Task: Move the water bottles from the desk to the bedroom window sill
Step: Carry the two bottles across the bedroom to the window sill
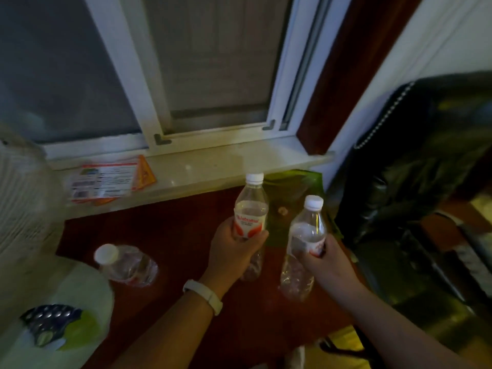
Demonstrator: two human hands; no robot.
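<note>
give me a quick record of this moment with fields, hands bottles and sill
left hand: grips left bottle, cap up
right hand: grips right bottle, cap up
third bottle: lower left, in neither hand
window sill: no bottle on it yet
leaflets: lying on the sill's left part

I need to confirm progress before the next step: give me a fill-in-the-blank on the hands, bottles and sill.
1. The first bottle, its label facing the camera, is gripped by the ____ hand.
2. The right hand grips a second bottle with a ____ cap.
3. The window sill bears leaflets but ____ bottles.
Missing words: left; white; no.
</note>
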